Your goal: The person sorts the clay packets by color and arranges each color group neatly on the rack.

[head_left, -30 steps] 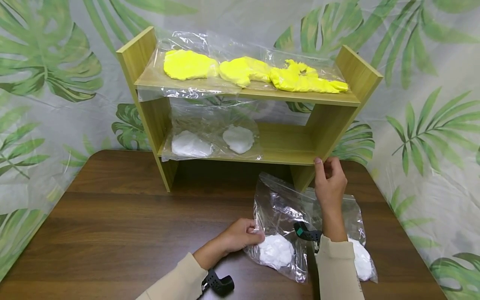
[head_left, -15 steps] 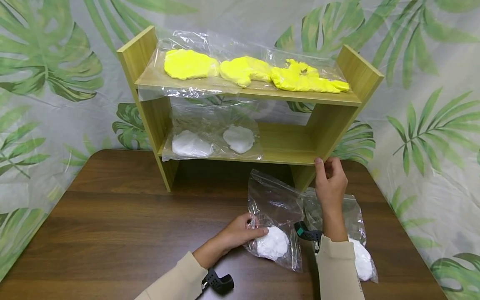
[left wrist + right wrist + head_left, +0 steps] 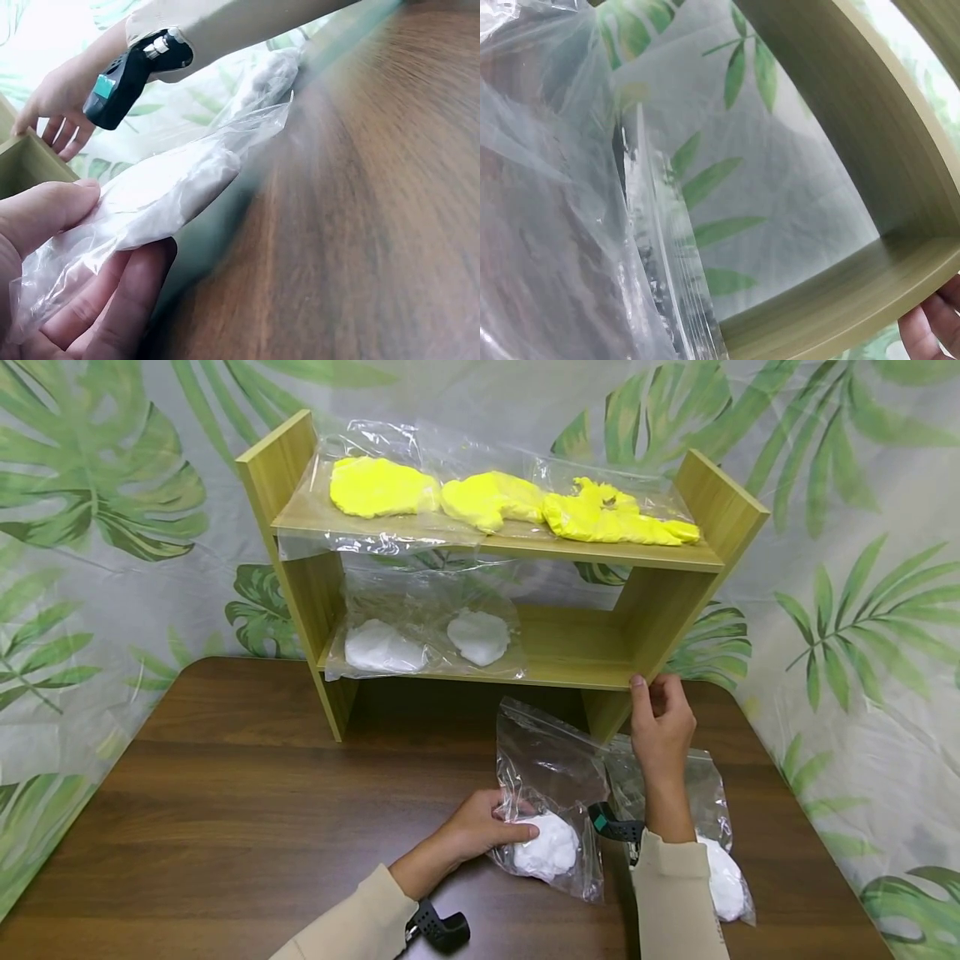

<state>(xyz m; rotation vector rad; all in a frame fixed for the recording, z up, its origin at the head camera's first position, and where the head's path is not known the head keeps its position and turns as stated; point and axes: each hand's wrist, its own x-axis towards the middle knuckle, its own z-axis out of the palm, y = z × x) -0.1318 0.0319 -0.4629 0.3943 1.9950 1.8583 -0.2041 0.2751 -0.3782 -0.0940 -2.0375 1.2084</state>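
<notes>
My left hand (image 3: 483,828) pinches a clear zip bag (image 3: 551,752) holding a white, dough-like lump (image 3: 553,850), in front of the shelf's lower right. In the left wrist view the thumb (image 3: 56,206) lies on top of the bag and the other fingers are curled beneath it. My right hand (image 3: 663,724) grips the front edge of the wooden shelf unit (image 3: 675,602) at the right end of its middle board. Its fingertips (image 3: 922,330) show at that edge in the right wrist view. Part of the right hand is outside that view.
Another bagged white lump (image 3: 722,877) lies on the brown table (image 3: 247,827), partly behind the right forearm. Two bags with white lumps (image 3: 384,646) occupy the middle board's left part. Bags with yellow lumps (image 3: 384,487) line the top board. A leaf-patterned cloth (image 3: 847,635) hangs behind.
My left hand has shifted its hold, with the thumb now over the white lump. The bag has moved slightly left and up in the head view. The right hand has stayed at the shelf.
</notes>
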